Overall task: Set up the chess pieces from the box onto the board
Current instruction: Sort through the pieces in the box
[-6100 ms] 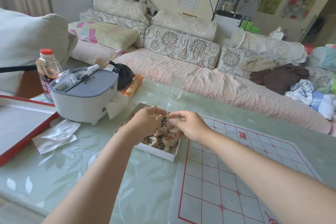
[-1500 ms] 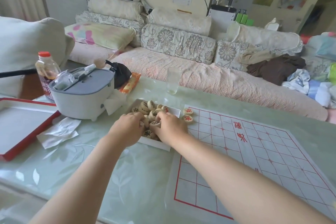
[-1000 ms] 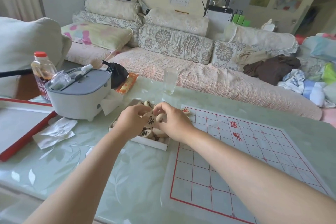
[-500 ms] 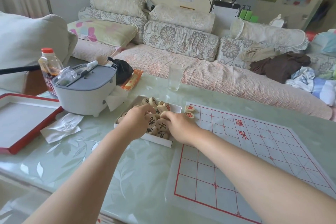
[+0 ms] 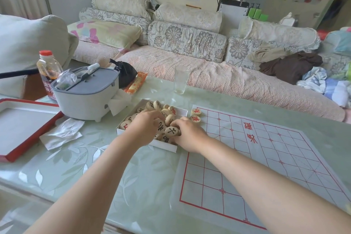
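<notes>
Both hands are sunk in the white box (image 5: 152,143), which is set on the tabletop (image 5: 95,167) against the board (image 5: 275,157) at its left edge. A black-marked piece (image 5: 171,131) is pinched by the right hand (image 5: 188,135). The left hand (image 5: 144,129) is curled into the pile (image 5: 157,105), and its hold cannot be told. Two red pieces (image 5: 196,112) are seen at the board's far-left corner.

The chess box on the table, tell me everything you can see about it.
The box is a shallow white tray, cardboard by its look, open, with no lid on it. It lies flat on the glossy green table, just left of the board's far corner. Round wooden pieces with black or red characters lie heaped in it, some tilted. The left hand and the right hand both reach into it, fingers curled among the pieces; what each holds is hidden.
</notes>
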